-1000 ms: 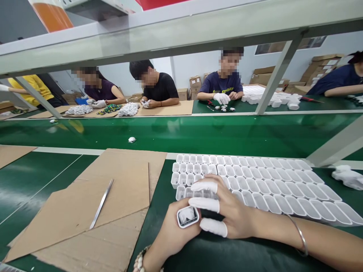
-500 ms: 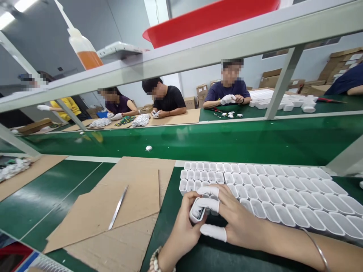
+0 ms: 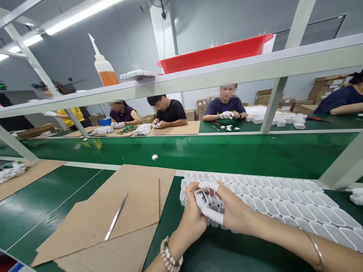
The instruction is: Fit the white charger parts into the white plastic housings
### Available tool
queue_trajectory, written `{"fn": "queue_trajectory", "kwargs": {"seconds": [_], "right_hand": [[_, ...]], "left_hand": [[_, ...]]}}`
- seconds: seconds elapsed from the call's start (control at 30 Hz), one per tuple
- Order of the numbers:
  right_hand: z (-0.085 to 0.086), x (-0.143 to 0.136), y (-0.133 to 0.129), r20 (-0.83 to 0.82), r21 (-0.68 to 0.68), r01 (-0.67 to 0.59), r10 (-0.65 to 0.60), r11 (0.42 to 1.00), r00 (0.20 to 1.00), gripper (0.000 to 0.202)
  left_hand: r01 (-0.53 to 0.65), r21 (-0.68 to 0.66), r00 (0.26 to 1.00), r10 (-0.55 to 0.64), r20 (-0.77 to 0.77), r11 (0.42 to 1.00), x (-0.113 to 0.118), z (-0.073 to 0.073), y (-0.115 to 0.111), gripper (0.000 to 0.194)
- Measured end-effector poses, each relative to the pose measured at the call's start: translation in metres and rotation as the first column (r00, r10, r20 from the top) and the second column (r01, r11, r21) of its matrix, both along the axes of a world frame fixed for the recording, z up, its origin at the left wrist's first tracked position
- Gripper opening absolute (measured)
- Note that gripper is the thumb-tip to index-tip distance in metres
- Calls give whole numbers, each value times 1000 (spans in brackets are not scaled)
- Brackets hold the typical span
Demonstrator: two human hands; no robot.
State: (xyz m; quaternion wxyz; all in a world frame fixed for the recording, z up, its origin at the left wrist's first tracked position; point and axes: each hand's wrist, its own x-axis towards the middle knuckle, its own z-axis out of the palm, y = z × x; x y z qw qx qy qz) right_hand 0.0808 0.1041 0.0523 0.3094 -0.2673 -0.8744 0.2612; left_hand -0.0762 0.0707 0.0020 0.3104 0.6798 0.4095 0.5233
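Note:
A small white housing point(image 3: 201, 198) with a dark part inside its opening is held up over the green table. My left hand point(image 3: 194, 215), with a beaded bracelet at the wrist, wraps round it from the left. On its right side my right hand point(image 3: 231, 206) has white-covered fingers touching the housing at top and bottom. Rows of open white cups point(image 3: 283, 196) stand behind and to the right of both hands. Tweezers point(image 3: 116, 216) lie on the cardboard point(image 3: 136, 200) to the left.
A white shelf frame point(image 3: 176, 86) crosses above, bearing a red tray point(image 3: 215, 56) and a bottle of orange liquid point(image 3: 106, 71). Beyond the green belt point(image 3: 124, 149), several people sit at work. One white piece point(image 3: 154, 157) lies on the belt.
The view has tilted up. Both hands still hold the housing, whose opening now shows more plainly, and my right fingers have shifted from over the opening to its edges.

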Motion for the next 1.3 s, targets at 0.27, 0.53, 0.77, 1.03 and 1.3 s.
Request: {"fn": "queue_trajectory", "kwargs": {"seconds": [0.27,0.53,0.77,1.03,1.3], "right_hand": [[17,-32,37,164,-66,-30,40,997,986,27],[8,-37,165,470,25,313,-287,950,835,21],[-13,-68,204,648,128,313,-319,941,692,35],[-29,-197,227,596,93,6,-61,996,801,39],[-42,-235,252,595,55,48,-72,997,801,33]], "left_hand": [[-132,-29,974,124,-191,991,-34,-1,12,86],[-225,-315,805,-6,-593,922,-101,16,8,33],[-247,-267,712,-13,-702,932,-88,18,8,10],[-247,-271,646,-51,-762,930,-92,20,10,4],[-285,-252,579,-44,-814,925,-88,19,11,11]]}}
